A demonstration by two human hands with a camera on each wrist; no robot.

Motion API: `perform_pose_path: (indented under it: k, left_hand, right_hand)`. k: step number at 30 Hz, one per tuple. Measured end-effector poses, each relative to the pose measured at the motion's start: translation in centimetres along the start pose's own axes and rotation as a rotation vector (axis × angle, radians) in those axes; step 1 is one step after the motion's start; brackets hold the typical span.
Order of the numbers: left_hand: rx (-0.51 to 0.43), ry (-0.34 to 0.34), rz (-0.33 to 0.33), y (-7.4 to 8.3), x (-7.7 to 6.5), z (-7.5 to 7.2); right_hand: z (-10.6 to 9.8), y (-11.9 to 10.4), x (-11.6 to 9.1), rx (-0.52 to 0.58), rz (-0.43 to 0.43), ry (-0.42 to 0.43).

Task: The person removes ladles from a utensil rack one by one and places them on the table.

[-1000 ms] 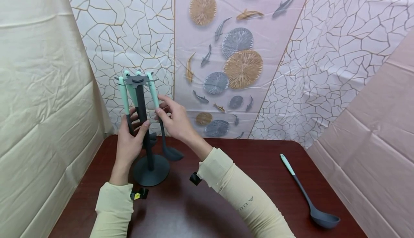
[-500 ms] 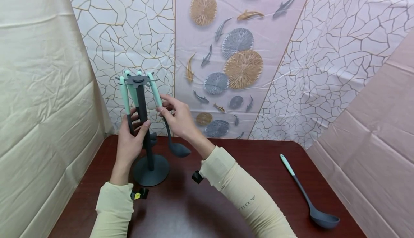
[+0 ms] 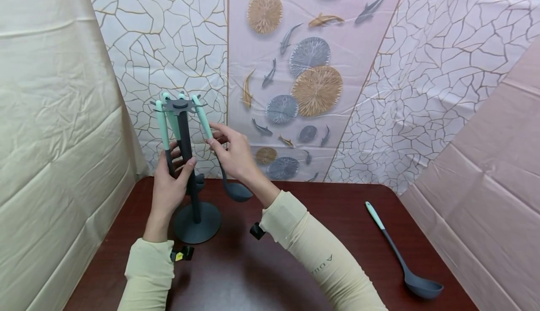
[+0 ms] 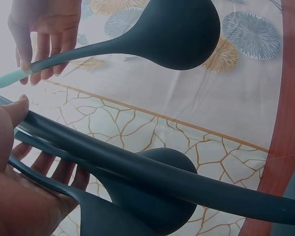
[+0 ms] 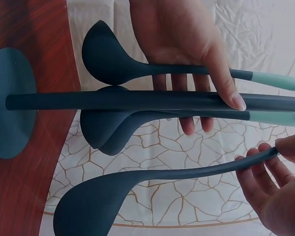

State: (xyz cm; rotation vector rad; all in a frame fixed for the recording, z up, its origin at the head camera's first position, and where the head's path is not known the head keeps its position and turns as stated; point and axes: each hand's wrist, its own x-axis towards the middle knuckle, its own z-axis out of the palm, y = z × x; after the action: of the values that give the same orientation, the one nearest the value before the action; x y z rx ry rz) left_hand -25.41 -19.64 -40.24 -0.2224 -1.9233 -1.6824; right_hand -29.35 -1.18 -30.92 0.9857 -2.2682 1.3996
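A dark utensil stand (image 3: 184, 135) rises at the left of the table, with several mint-handled utensils hanging from its top. My left hand (image 3: 166, 186) grips its pole, thumb in front and fingers behind, among the hanging utensils. At the stand's right side, my right hand (image 3: 236, 156) pinches a ladle (image 3: 238, 192) where the mint handle meets the dark shaft. The ladle's upper end is still at the top rack, and its bowl tilts out to the right. In the right wrist view, another ladle (image 5: 105, 56) hangs beside the left hand; other utensil heads (image 5: 108, 128) overlap behind the pole.
The stand's round base (image 3: 197, 233) rests on the dark red table (image 3: 320, 245). A second mint-handled ladle (image 3: 422, 286) lies near the right edge. Patterned cloth (image 3: 316, 90) hangs behind the table, with plain cloth at both sides.
The ladle's bowl has swung out to the right and up, away from the pole. My right hand has shifted slightly right with it. The left hand and the stand stay in place.
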Motion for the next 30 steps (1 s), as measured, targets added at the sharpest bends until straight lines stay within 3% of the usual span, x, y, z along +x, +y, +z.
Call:
perform_pose_path:
  k: [30]
  left_hand:
    - [0.008, 0.0, 0.001, 0.01, -0.03, 0.08]
  right_hand:
    - [0.09, 0.12, 0.46, -0.029, -0.001, 0.067]
